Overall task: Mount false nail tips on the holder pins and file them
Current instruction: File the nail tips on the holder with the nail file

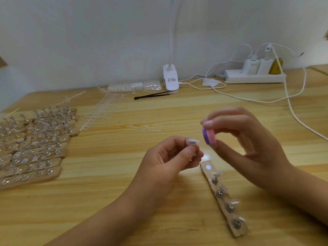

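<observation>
— How do the arms lie?
— Both forearms are bare. The left comes in from the bottom left and the right from the right edge, and they converge toward the middle.
— And the left hand [170, 155]?
— Its palm is turned inward and the fingers are curled. Thumb and forefinger pinch a tip [192, 141], held upward.
— The right hand [248, 139]?
— It sits a little higher in view, just beside the left, not touching it. Forefinger on top and thumb beneath pinch a file [209, 136]. The other fingers curve loosely behind.

Clear nail tip [192, 142] on pin faces purple-pink file block [209, 136].
</observation>
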Tool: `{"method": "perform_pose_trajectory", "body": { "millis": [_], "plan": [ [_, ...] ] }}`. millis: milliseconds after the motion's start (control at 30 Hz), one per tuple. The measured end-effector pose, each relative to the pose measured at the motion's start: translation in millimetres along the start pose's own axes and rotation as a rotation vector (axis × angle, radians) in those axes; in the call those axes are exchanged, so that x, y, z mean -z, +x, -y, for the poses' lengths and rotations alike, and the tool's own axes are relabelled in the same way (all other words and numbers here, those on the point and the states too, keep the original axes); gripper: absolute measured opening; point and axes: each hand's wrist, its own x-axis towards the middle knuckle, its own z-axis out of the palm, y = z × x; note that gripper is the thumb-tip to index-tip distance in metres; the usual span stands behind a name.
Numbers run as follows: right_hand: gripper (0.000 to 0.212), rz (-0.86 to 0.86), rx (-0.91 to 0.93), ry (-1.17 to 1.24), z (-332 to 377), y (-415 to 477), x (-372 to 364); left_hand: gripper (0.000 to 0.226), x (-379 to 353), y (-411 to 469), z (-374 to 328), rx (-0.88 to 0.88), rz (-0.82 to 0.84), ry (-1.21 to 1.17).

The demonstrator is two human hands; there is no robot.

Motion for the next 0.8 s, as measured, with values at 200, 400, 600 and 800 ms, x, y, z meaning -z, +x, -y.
{"method": "perform_pose_trajectory", "body": {
  "millis": [200,400,600,800],
  "plan": [
    [0.027,0.008,-0.062,0.030,-0.8,-2.2,-1.3,0.014,0.8,0.1,0.5,0.009,-0.004,-0.001],
    [0.026,0.034,-0.084,0.005,-2.0,-3.9,-1.6,0.013,0.0,-1.0,-0.7,0.009,0.004,-0.005],
    [0.026,0.055,-0.123,-0.048,-4.0,-5.4,-3.2,0.013,-0.8,-2.4,-0.8,0.001,0.015,0.016],
    [0.028,0.055,-0.098,-0.020,-2.3,-4.9,-4.4,0.012,0.1,-1.8,-0.6,0.006,-0.004,0.013]
  ]
}}
